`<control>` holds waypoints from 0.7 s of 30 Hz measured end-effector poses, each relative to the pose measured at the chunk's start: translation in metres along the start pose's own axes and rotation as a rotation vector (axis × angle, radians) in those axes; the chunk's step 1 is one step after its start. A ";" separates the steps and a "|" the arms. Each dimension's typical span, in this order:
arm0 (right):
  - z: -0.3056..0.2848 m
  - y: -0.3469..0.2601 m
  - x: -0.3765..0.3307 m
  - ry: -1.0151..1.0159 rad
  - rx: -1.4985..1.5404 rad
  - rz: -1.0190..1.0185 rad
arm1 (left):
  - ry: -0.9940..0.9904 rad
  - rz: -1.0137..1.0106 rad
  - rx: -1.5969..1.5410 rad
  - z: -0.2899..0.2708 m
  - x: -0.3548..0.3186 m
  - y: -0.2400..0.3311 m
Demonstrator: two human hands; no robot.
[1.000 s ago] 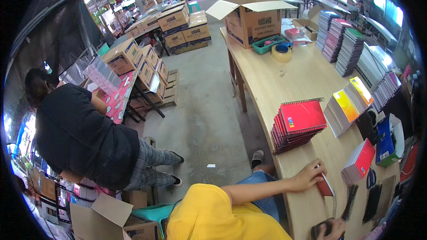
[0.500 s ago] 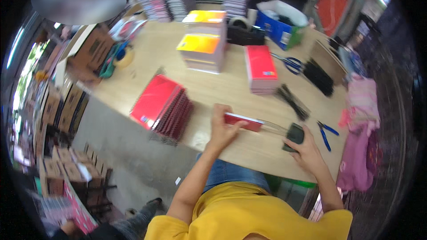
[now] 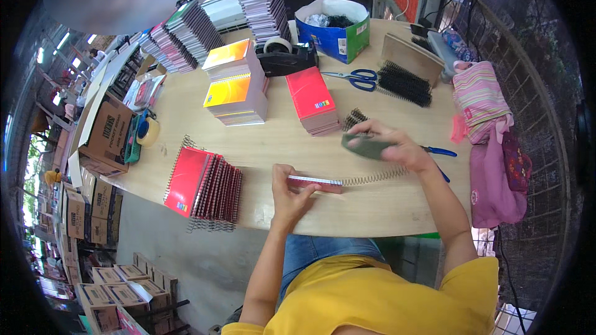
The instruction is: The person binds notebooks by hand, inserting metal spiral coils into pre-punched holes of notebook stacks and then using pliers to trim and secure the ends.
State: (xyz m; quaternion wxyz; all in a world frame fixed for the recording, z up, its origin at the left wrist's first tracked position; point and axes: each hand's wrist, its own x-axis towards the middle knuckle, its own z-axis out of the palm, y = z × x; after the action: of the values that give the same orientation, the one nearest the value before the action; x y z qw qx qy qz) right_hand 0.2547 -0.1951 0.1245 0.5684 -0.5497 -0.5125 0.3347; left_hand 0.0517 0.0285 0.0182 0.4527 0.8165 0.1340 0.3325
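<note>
Head view: on the near side of the bench (image 3: pixel 372 214), the left hand (image 3: pixel 288 201) grips a small red notebook (image 3: pixel 327 187); the right hand (image 3: pixel 397 147) grasps a blurred dark-green block (image 3: pixel 365 147). The coil (image 3: pixel 375 177) extending right could bend if the block snagged it.

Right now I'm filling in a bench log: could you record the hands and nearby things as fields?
Left hand: grips a red notebook
Right hand: holds a dark green pad, blurred
Wire coil: extends rightward from the notebook
Left of the hands: stack of red coil-bound notebooks
Beyond the hands: second red stack, scissors, black coils
Partly covered: blue-handled tool
</note>
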 end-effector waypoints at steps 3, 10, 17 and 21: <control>0.012 0.011 0.010 -0.139 -0.200 0.098 | -0.018 0.006 -0.032 0.004 0.001 0.005; 0.004 0.061 0.002 -0.204 0.433 0.257 | -0.006 -0.044 -0.084 0.010 0.000 0.012; 0.023 0.031 0.014 -0.202 -0.399 0.141 | -0.035 -0.079 -0.139 0.020 -0.004 0.018; 0.013 0.047 0.016 -0.066 -0.415 0.069 | -0.053 -0.080 -0.137 0.020 -0.003 0.023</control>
State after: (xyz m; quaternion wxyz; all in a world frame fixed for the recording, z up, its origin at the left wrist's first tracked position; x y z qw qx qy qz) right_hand 0.2547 -0.1686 0.0806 0.4142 -0.6609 -0.5698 0.2589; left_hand 0.0609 0.0006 0.0284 0.5236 0.7863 0.1312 0.3007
